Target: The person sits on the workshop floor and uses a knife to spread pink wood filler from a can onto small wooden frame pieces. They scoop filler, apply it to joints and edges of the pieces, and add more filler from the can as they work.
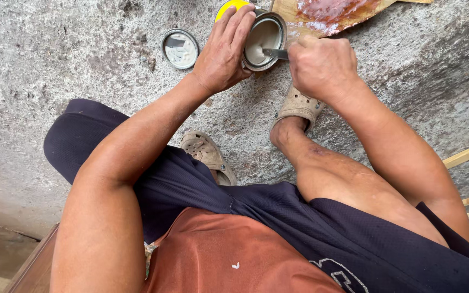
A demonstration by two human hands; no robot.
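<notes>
Left hand: my left hand (225,49) sits in the upper middle of the frame, fingers wrapped over the near rim and side of the open can (265,33), grasping it.
Right hand: my right hand (321,65) is just right of the can, clenched in a fist around the metal blade (276,53) of a tool; I cannot tell what kind of handle it has, since the fist hides it.
Can: a small round tin at the top centre, standing on the concrete floor (71,59), with pale beige paste inside; the blade tip reaches over its lower right rim into the paste.
Lid: a round metal lid (180,49) lies flat on the floor just left of my left hand, apart from the can, smeared pale on its inner face.
Yellow object: a bit of something yellow (230,6) shows behind the can at the top edge; I cannot tell what it is.
Board: a wooden board (332,13) with reddish-brown stain lies at the upper right, just beyond the can.
Feet: tan clogs, one (298,106) directly below my right hand, the other (207,154) nearer the frame's centre.
</notes>
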